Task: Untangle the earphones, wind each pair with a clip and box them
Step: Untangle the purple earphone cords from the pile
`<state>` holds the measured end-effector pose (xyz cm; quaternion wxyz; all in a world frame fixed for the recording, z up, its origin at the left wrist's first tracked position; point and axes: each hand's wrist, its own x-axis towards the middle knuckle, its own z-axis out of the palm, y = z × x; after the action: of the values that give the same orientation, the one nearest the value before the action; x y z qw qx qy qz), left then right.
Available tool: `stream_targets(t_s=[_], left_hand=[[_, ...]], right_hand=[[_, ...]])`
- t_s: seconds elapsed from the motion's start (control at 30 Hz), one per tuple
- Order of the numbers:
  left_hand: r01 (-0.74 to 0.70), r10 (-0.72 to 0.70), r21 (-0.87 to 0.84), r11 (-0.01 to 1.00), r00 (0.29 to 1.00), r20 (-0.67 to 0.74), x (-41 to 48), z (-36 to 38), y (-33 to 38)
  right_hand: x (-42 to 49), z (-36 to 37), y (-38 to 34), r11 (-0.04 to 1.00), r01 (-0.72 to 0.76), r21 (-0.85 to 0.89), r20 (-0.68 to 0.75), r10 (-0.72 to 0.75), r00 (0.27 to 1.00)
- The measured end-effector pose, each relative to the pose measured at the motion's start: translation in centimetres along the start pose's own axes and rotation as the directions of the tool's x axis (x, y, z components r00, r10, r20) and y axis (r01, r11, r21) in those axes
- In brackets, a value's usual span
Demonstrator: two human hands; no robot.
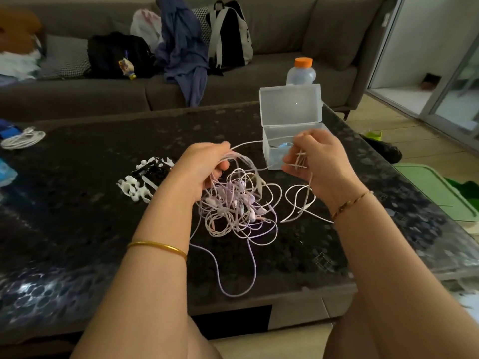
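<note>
Pale cords in the tangle of earphones (233,208) cross so thickly that no single pair can be counted or traced end to end; the left hand (204,169) has its fingertips buried in the loops; the right hand (318,161) screens part of the clear box (270,141), whose blue contents are indistinct; the box's raised lid masks the lower bottle (302,72); the heap of clips (145,177) is too small to number; a green tub (435,187) and a blurred blue object (6,173) run off the edges of view.
</note>
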<state>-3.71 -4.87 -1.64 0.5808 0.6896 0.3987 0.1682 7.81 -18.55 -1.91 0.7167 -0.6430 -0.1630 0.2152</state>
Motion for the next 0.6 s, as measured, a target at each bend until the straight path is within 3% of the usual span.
stream_targets(t_s=[0.13, 0.23, 0.33, 0.47, 0.53, 0.6], left_hand=[[-0.127, 0.088, 0.297, 0.947, 0.986, 0.141, -0.8, -0.3, -0.1], [-0.212, 0.19, 0.369, 0.905, 0.977, 0.094, -1.2, 0.3, 0.0], [-0.256, 0.28, 0.303, 0.918, 0.959, -0.038, -0.7, 0.7, 0.0], [-0.282, 0.289, 0.076, 0.956, 0.951, -0.108, -0.5, 1.0, 0.0], [-0.298, 0.302, 0.052, 0.953, 0.949, -0.093, -0.5, 1.1, 0.0], [-0.304, 0.304, 0.017, 0.953, 0.949, -0.079, -0.6, 1.2, 0.0]], right_hand=[[-0.4, -0.2, -0.3, 0.994, 0.05, 0.099, 0.112, -0.061, 0.992], [-0.7, 0.0, -0.6, 0.987, 0.065, 0.144, 0.177, -0.09, 0.98], [-0.9, -0.6, -1.1, 0.999, 0.025, 0.045, 0.333, -0.039, 0.942], [-1.3, -0.9, -0.6, 0.904, 0.08, -0.421, 0.598, 0.209, 0.774], [-1.5, -0.6, -0.1, 0.874, 0.041, -0.484, 0.6, 0.297, 0.743], [-1.5, -0.2, 0.1, 0.875, -0.028, -0.484, 0.548, 0.327, 0.77]])
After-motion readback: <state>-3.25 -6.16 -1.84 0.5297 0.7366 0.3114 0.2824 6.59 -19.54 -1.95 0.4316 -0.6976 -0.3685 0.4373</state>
